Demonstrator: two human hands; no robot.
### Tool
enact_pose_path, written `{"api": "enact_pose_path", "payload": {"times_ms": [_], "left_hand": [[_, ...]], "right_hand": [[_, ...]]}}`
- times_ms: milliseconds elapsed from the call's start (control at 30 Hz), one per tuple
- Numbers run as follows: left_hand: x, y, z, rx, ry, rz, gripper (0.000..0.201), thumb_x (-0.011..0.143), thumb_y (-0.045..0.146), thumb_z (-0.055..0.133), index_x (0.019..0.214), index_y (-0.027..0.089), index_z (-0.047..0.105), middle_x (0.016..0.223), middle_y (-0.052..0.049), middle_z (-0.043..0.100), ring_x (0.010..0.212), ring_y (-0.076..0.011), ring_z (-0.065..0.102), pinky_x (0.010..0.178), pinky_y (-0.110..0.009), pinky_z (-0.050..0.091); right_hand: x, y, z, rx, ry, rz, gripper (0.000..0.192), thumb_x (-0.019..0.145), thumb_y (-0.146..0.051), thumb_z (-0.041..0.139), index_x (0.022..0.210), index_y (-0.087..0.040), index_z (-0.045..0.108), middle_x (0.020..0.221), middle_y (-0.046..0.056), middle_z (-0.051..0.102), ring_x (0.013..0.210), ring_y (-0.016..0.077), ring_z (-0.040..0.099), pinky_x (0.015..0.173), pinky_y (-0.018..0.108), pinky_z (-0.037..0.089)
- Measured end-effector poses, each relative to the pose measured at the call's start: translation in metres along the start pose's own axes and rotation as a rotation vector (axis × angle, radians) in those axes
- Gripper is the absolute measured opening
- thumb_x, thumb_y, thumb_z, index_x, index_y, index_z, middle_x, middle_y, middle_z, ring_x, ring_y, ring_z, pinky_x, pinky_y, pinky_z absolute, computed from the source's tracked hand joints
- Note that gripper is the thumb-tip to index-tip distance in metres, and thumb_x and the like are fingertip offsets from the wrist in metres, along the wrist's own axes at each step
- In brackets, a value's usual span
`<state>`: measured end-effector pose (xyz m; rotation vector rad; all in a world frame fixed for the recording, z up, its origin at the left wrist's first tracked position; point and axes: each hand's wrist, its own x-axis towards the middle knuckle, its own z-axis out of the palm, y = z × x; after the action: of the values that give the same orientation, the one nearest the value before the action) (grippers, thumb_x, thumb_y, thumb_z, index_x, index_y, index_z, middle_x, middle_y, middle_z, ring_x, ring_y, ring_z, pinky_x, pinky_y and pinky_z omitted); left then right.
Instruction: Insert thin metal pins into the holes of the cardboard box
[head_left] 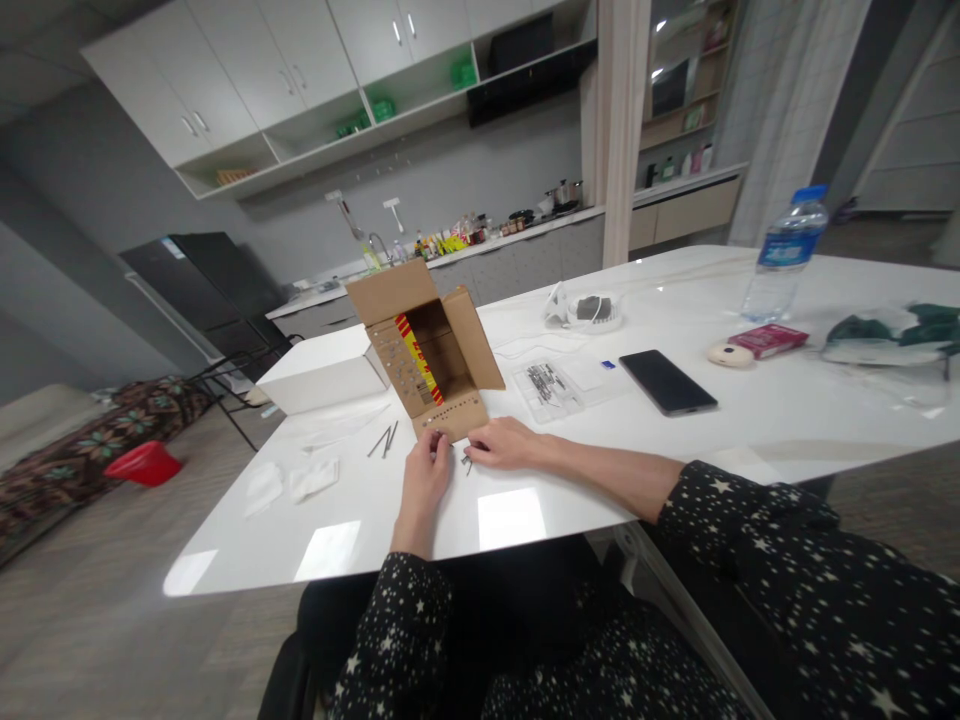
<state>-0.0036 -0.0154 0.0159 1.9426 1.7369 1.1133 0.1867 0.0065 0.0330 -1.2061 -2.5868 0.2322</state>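
I am facing an open brown cardboard box [431,360] lying on its side, flaps spread, its lower flap dotted with holes, resting just beyond my fingertips.

Beyond the grip, grey wall under white upper cabinets [247,85], cluttered kitchen counter [480,240], black fridge [206,280]. Left of it, wood-look floor [112,560], patterned sofa [90,430], red basin [144,463]. Underneath, glossy white table [787,420] reflecting ceiling lights.

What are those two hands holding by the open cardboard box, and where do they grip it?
It cannot be told. The left hand and right hand rest at the front flap of the brown cardboard box; anything pinched is too small to see.
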Motion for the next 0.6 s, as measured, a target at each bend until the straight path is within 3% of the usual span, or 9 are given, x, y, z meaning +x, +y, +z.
{"api": "enact_pose_path", "payload": {"times_ms": [333,600], "left_hand": [[0.0000,0.0016,0.0005,-0.013,0.006,-0.002,0.021,0.090,0.037,0.048,0.092,0.021,0.062,0.090,-0.006,0.072,0.086,-0.0217,0.067,0.076,-0.034,0.051],[-0.0009,0.0008,0.0004,-0.024,0.017,0.005,0.023,0.092,0.036,0.046,0.100,0.021,0.063,0.099,-0.007,0.073,0.089,-0.0212,0.068,0.081,-0.035,0.052]], "right_hand": [[-0.0005,0.0003,-0.0008,-0.009,-0.007,0.002,0.038,0.097,-0.044,0.042,0.092,-0.020,0.071,0.090,0.007,0.075,0.082,0.0195,0.066,0.064,0.026,0.034],[-0.0012,0.0004,-0.0016,0.005,-0.016,0.004,0.038,0.097,-0.044,0.042,0.095,-0.020,0.072,0.092,0.007,0.075,0.082,0.0193,0.066,0.065,0.026,0.034]]}}
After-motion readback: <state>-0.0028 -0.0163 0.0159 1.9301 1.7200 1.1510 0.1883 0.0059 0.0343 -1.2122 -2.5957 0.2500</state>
